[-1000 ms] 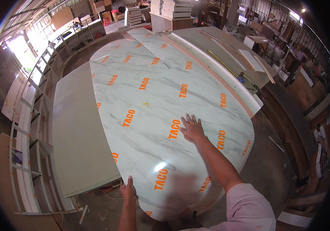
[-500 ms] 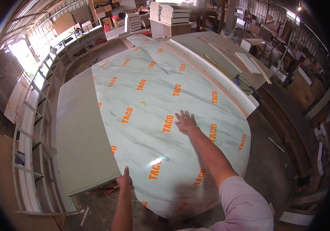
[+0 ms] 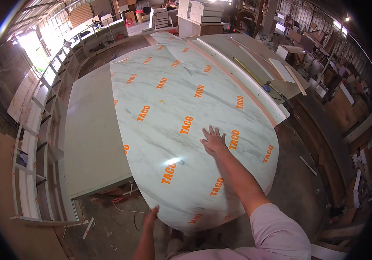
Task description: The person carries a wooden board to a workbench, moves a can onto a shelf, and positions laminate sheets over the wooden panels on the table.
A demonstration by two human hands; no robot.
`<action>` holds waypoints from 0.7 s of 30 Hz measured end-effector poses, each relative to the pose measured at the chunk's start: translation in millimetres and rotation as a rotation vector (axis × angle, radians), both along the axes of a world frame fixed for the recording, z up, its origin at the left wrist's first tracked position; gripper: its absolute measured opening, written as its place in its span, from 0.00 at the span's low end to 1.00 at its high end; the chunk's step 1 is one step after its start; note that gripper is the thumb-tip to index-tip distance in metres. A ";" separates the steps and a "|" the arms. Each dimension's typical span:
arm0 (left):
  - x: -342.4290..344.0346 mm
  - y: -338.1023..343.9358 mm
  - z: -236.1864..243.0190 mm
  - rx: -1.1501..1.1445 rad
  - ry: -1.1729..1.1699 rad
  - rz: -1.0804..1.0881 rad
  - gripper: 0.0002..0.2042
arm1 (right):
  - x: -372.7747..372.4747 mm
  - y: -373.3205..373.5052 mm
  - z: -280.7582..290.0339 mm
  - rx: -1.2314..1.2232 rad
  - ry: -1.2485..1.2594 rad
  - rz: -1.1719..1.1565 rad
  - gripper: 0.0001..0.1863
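A large white sheet (image 3: 203, 113) with grey marble veining and repeated orange print lies over a worktop, its near end overhanging and curving down toward me. My right hand (image 3: 214, 141) rests flat on its film-like glossy surface, right of the middle, fingers spread. At the near left edge, my left hand (image 3: 152, 213) pinches the overhanging part, thumb up; its other fingers are partly hidden. Left of the sheet, a plain grey-green board (image 3: 93, 130) shows, its front edge behind my left hand.
A long white strip panel (image 3: 242, 78) runs along the sheet's right side, beside a yellow measuring tape (image 3: 249, 71). An open shelf-like frame (image 3: 32, 173) stands at left. Stacked white panels (image 3: 201, 12) sit at the back; wood offcuts (image 3: 309, 165) lie on the floor at right.
My left hand has slid nearer to me along the sheet's edge, away from the board's corner. My right hand has shifted slightly nearer and rightward on the sheet. The view has tilted a little.
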State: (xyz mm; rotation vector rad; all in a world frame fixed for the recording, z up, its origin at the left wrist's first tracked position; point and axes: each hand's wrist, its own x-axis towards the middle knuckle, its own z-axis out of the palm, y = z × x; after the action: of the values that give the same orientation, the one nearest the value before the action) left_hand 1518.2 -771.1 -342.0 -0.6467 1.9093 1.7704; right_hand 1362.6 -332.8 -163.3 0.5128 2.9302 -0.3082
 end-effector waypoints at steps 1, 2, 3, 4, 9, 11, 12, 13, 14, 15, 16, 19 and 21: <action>26.7 2.9 -5.6 0.083 0.031 0.014 0.25 | -0.1 0.9 -1.1 0.007 0.010 0.001 0.35; 46.9 4.9 -8.5 0.129 -0.021 0.033 0.26 | 1.1 1.1 -2.2 0.015 -0.001 0.004 0.35; 53.5 7.7 -9.3 0.143 0.013 0.034 0.26 | 1.5 1.5 -3.3 0.018 0.006 0.006 0.35; 57.9 11.2 -8.3 0.003 -0.060 0.003 0.29 | 1.8 1.9 -4.2 0.024 0.018 0.013 0.35; 71.9 39.8 18.4 -0.177 0.337 0.207 0.27 | -1.2 2.7 -7.5 0.045 0.042 0.042 0.35; 73.8 47.5 30.5 -0.273 0.399 0.304 0.28 | -3.5 3.1 -9.1 0.050 0.050 0.046 0.34; 76.3 49.0 36.8 -0.272 0.492 0.304 0.28 | -4.5 3.5 -9.9 0.047 0.064 0.048 0.34; 80.9 49.5 43.2 -0.252 0.387 0.310 0.28 | -4.8 3.5 -10.9 0.047 0.062 0.056 0.34; 84.2 51.2 48.4 -0.237 0.292 0.334 0.29 | -4.8 4.6 -11.7 0.052 0.053 0.062 0.34; 85.3 51.8 53.1 -0.233 0.286 0.318 0.29 | -4.3 5.0 -12.7 0.048 0.063 0.064 0.34; 84.9 52.2 57.4 -0.194 0.315 0.344 0.28 | -4.2 5.0 -14.2 0.047 0.068 0.065 0.33; 91.1 52.6 70.7 -0.185 0.324 0.365 0.27 | -2.8 6.1 -19.2 0.049 0.082 0.069 0.33; 92.2 52.8 77.4 -0.209 0.302 0.361 0.26 | -3.0 7.5 -24.2 0.056 0.091 0.071 0.33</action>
State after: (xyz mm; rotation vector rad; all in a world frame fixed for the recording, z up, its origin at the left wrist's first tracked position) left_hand 1610.4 -718.3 -264.6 -0.8862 2.3231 1.9935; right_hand 1359.6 -325.2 -187.5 0.4110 3.0449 -0.2481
